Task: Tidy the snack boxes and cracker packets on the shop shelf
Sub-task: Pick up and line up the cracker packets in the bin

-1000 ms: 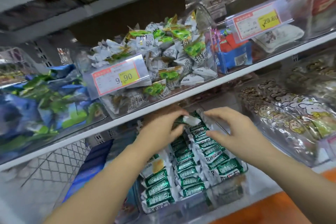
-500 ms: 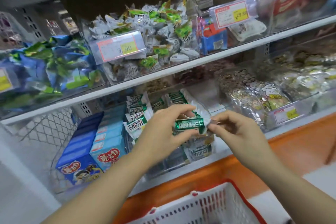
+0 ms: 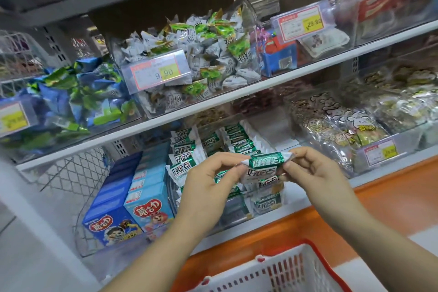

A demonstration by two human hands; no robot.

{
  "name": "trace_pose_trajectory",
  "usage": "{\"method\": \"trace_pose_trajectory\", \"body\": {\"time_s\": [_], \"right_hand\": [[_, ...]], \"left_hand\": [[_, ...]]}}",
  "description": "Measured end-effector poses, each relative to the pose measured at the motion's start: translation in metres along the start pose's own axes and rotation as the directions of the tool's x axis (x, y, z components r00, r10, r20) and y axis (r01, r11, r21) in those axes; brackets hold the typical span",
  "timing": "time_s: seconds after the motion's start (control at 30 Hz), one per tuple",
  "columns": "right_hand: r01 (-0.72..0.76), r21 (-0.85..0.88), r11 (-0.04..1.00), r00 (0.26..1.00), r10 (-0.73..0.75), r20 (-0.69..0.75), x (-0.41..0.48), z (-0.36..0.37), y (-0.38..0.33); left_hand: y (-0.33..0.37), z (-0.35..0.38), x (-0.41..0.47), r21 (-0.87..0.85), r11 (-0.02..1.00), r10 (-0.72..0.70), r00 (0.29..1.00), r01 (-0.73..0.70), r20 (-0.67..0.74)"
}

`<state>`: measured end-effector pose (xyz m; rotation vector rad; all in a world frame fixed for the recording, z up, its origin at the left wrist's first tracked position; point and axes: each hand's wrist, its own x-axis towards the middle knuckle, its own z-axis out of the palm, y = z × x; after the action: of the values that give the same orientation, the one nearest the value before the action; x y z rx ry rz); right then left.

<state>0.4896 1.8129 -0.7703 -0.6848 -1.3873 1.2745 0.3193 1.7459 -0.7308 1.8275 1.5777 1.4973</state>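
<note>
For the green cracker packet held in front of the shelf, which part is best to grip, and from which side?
Probably its flat crimped ends, from either side: the green cracker packet lies level, and the left hand and right hand each pinch one end, sparing the crackers.

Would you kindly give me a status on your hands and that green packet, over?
Left hand and right hand each pinch an end of the green cracker packet, held level. Matching packets in rows behind. Basket below, apart.

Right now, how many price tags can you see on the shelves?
4 price tags: middle tag on the candy bin, upper-right tag, far-left tag, lower-right tag. A blurred fifth may be at the top right corner.
</note>
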Motion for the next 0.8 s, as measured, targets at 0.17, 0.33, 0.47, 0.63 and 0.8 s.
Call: {"method": "trace_pose_trajectory", "body": {"time_s": [0.17,0.33,0.47,0.63,0.8], "right_hand": [[0.070,-0.310,0.948,0.987,-0.022,0.157,-0.003,0.001,-0.002],[-0.039,-0.279,0.960,0.995,0.063,0.078,-0.001,0.001,0.000],[-0.116,-0.222,0.968,0.991,0.128,0.039,0.001,0.000,0.001],[-0.247,-0.062,0.967,0.966,0.251,0.061,0.003,-0.001,0.004],[-0.485,0.255,0.837,0.874,0.469,0.126,0.007,-0.001,0.008]], "left_hand": [[-0.005,0.007,0.008,-0.106,0.974,-0.211,0.970,0.199,-0.118],[-0.012,0.012,0.011,-0.292,0.808,-0.536,0.845,0.512,-0.003],[-0.012,0.010,0.007,-0.497,0.556,-0.629,0.728,0.666,0.272],[-0.012,0.006,0.004,-0.551,0.461,-0.658,0.684,0.696,0.314],[-0.009,0.002,0.004,-0.607,0.375,-0.709,0.638,0.701,0.299]]}}
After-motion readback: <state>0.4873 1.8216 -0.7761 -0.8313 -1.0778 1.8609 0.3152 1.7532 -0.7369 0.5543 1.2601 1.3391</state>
